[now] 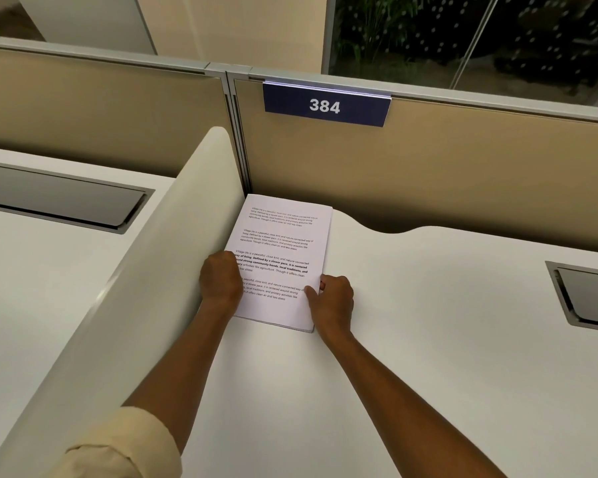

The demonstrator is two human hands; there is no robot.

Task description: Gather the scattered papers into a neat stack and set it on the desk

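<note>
A neat stack of white printed papers [280, 243] lies flat on the white desk [411, 322], in the back left corner against the white side divider. My left hand [220, 277] grips the stack's left edge, fingers curled over it. On the stack's right edge rests my right hand [334, 298], thumb on the top sheet and fingers tucked at the side. Both hands hold the lower half of the stack.
A white curved divider [159, 270] runs along the left of the stack. A tan partition with a blue sign reading 384 [326, 105] stands behind. A grey cable hatch [587, 296] is set into the desk at right; another [59, 196] on the neighbouring desk.
</note>
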